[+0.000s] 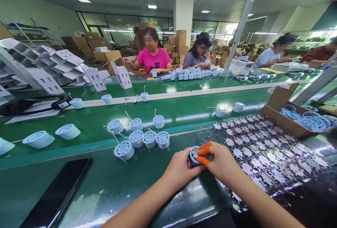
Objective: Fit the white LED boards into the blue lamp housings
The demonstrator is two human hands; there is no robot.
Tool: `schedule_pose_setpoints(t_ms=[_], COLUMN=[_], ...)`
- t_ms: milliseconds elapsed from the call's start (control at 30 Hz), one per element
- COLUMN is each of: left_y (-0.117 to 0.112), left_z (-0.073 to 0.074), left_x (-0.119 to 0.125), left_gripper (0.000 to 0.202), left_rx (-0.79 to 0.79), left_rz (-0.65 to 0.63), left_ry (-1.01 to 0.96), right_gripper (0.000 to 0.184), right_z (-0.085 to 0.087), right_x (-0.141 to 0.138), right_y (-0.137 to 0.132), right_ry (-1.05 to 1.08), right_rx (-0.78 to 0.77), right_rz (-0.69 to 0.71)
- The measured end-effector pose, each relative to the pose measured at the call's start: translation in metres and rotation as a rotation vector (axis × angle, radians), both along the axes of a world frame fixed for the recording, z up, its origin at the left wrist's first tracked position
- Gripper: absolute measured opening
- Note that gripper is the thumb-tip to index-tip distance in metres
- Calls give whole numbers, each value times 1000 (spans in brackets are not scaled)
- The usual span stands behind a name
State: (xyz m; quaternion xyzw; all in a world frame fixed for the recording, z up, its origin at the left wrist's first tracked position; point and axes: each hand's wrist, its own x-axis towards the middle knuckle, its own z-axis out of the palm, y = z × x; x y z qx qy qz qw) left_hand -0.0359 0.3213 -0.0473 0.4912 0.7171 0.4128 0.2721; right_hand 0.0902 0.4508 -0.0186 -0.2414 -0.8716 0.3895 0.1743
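Observation:
My left hand [179,166] is wrapped round a round light-blue plastic housing [194,154] with a spoked face, just above the near bench edge. Orange finger cots cover the thumb and a finger of my right hand [214,156], which press on the housing's face. Whether a small part lies under those fingertips is hidden. Left of my hands stand several similar blue housings [149,139], some with short pale wires. To the right lies a sheet of white star-edged discs [249,152] with thin dark and red wires.
A black phone [59,189] lies at the near left. An open carton [297,112] of blue rings [309,118] stands at the right. More housings sit along the green conveyor [184,107]. Co-workers [153,58] sit across the line, and white boxes [47,63] are piled at far left.

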Motion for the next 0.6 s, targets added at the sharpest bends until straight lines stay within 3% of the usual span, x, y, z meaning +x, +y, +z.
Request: schedule_pose_setpoints(t_ms=[67, 100, 167, 233, 300, 433, 533, 600], left_y=[2, 3, 1, -2, -6, -12, 0, 22], left_z=[-2, -3, -4, -3, 0, 12, 30, 47], left_x=[-3, -5, -11, -14, -12, 0, -4, -22], left_gripper=[32, 38, 53, 62, 63, 71, 59, 48], left_rx=[44, 102, 278, 461, 573, 593, 484, 323], left_rz=[63, 68, 38, 26, 53, 196, 99, -11], left_ry=[78, 123, 204, 242, 279, 493, 608, 607], right_gripper=[21, 36, 71, 90, 90, 84, 99, 89], right_z=[2, 4, 7, 11, 14, 13, 9, 9], right_x=[3, 5, 7, 8, 6, -2, -7, -3], right_y=[3, 4, 3, -3, -12, -25, -10, 16], right_ry=[23, 58, 170, 293, 380, 452, 437, 381], right_rx=[-24, -71, -259, -478, -584, -555, -717, -744], right_rz=[-10, -26, -17, 63, 108, -35, -68, -130])
